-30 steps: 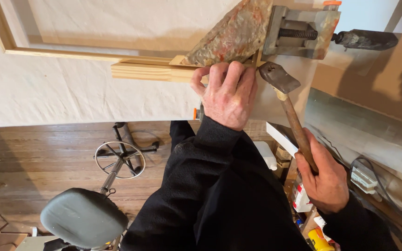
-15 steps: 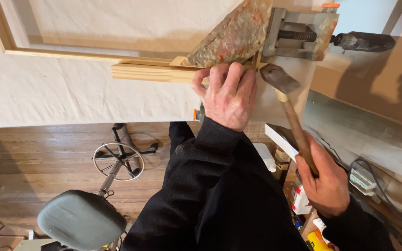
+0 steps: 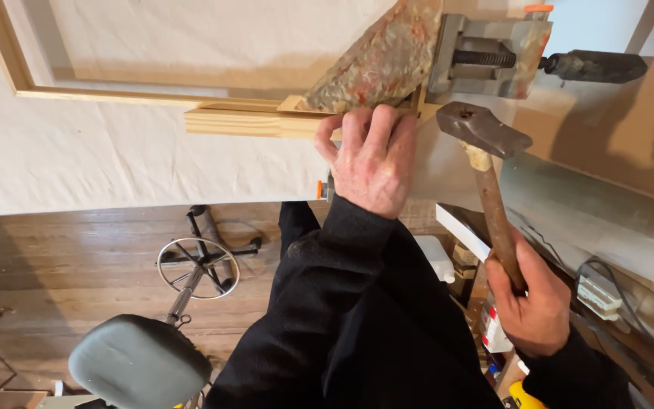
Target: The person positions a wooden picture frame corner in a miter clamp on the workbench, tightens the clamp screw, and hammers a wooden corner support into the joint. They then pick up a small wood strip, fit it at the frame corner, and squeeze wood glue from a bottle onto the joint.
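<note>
The right hand [image 3: 533,303] is wrapped tight around the wooden handle of a hammer [image 3: 490,178], its iron head raised beside the vise [image 3: 490,57]. Farther out, the left hand [image 3: 372,159] presses flat, fingers spread, on the wooden frame corner [image 3: 266,120] clamped at that vise, over the white cloth [image 3: 115,167]

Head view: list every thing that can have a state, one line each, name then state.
left hand: pressed flat on the wooden strip, fingers spread
right hand: closed on the hammer handle
hammer: raised, head beside the vise, touching nothing
wooden strip: lying flat, one end under the vise
corner vise: screwed shut on the frame corner
wooden frame: lying flat on the white cloth
stool: unoccupied, on the floor
</note>
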